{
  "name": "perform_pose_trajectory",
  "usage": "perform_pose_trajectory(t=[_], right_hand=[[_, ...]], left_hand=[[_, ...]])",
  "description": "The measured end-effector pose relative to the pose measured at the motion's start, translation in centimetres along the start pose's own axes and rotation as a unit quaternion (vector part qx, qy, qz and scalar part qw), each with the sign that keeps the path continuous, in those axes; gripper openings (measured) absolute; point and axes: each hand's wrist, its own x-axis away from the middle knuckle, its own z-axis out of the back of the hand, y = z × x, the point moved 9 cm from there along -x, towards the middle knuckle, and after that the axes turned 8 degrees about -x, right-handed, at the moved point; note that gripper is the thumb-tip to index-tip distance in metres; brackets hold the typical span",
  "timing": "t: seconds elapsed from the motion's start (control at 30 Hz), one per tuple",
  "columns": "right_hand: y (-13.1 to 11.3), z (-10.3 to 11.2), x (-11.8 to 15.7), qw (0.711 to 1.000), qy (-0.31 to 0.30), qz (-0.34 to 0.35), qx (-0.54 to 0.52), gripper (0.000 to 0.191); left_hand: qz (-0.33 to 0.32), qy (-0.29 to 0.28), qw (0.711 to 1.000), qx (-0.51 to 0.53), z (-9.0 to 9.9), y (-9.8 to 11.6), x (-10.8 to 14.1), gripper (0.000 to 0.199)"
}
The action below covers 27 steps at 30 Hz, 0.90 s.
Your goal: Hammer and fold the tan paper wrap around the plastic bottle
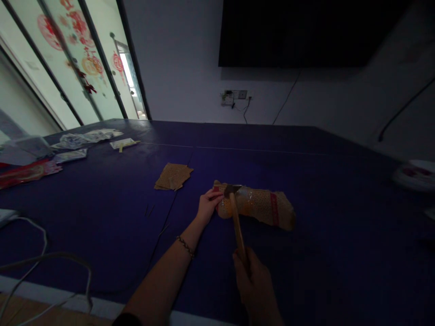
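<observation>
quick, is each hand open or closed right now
Left hand: fingers on the patterned bundle; its grip can't be told.
Right hand: closed around the hammer.

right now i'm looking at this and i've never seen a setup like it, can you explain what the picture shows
There is no machine here: these are a person's own two bare hands. The one picture comes from a camera on their head, looking forward and down.

The right hand grips the wooden handle of a hammer. The fingers of the left hand touch the left end of a long brown piece with a red band, beside the hammer's dark head.

All this is on a dark blue table. Farther off lie some brown sheets, with packets at the far left. Whether the left fingers pinch something small is too dim to tell.
</observation>
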Motion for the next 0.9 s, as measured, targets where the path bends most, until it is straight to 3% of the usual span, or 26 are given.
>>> perform_pose_trajectory(t=[0.5, 0.9], right_hand=[[0.1, 0.1, -0.4, 0.999, 0.029, 0.008, -0.015, 0.037], [1.0, -0.3, -0.6, 1.000, -0.010, -0.003, 0.001, 0.033]], left_hand=[[0.010, 0.001, 1.000, 0.022, -0.1, -0.1, 0.0, 0.014], [0.021, -0.013, 0.999, 0.037, -0.3, -0.6, 0.0, 0.024]])
